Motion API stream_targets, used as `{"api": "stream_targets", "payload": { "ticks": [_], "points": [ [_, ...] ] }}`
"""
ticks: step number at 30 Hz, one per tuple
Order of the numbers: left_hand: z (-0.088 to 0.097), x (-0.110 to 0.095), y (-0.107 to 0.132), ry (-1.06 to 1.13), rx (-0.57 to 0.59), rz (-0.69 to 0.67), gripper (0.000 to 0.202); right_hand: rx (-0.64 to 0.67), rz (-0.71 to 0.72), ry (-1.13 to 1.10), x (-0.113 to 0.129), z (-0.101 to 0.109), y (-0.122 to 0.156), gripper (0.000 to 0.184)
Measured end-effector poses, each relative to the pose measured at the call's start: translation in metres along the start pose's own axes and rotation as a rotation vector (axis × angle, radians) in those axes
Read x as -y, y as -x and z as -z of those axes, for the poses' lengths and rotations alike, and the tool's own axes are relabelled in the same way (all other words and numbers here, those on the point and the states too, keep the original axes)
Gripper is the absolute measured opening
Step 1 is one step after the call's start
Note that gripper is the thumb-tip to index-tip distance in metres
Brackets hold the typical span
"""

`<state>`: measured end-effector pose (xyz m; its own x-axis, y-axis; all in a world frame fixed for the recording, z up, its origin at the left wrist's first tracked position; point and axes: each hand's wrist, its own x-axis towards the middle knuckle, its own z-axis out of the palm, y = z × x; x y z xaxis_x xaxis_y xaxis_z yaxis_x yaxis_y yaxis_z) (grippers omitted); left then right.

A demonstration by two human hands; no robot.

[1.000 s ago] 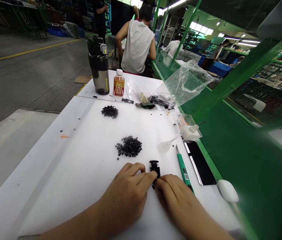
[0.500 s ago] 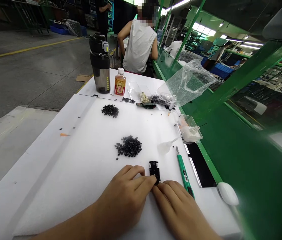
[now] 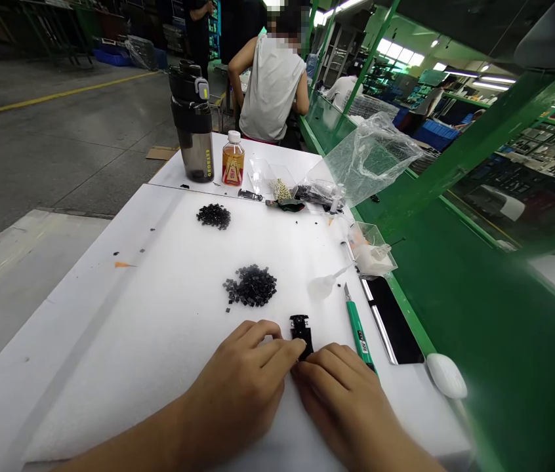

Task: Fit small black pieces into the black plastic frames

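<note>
A small black plastic part point(image 3: 301, 333) lies on the white foam sheet point(image 3: 110, 314), close to me. My left hand point(image 3: 243, 387) and my right hand point(image 3: 336, 400) meet at its lower end, and fingertips from both press against it. Their fingers hide that end of the part. Just above my hands is a heap of tiny black pieces point(image 3: 250, 286), and a smaller heap point(image 3: 214, 216) lies farther off. To the right of my right hand rests a green utility knife point(image 3: 359, 334).
A plastic dropper point(image 3: 324, 286), clear box point(image 3: 370, 252), black tablet point(image 3: 390, 321) and white mouse point(image 3: 447, 375) sit rightward. A tumbler point(image 3: 191, 124), juice bottle point(image 3: 233, 159) and plastic bag point(image 3: 370, 157) stand beyond. A co-worker point(image 3: 271, 88) sits past the table.
The whole view has drifted slightly left. My hands stay around the lower end of the black part, which has barely moved on the sheet.
</note>
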<state>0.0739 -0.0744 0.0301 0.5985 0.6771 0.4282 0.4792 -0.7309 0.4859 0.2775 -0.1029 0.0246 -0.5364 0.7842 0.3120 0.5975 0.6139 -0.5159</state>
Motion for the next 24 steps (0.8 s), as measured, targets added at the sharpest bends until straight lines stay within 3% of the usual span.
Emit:
{"api": "stream_targets", "payload": {
  "ticks": [8,14,18,24],
  "points": [
    [0.001,0.002,0.001,0.012,0.004,0.022,0.048,0.002,-0.07,-0.076,-0.001,-0.002,-0.006,0.016],
    [-0.002,0.004,0.002,0.014,-0.014,0.005,0.054,-0.055,-0.019,-0.013,-0.001,-0.005,-0.003,0.015],
    [-0.002,0.004,0.002,0.03,0.019,0.031,0.054,-0.064,-0.059,0.007,-0.011,0.009,-0.002,0.014],
    [-0.004,0.007,0.005,0.067,0.019,0.065,0.056,0.086,-0.091,0.086,-0.024,0.032,-0.003,0.013]
  ]
}}
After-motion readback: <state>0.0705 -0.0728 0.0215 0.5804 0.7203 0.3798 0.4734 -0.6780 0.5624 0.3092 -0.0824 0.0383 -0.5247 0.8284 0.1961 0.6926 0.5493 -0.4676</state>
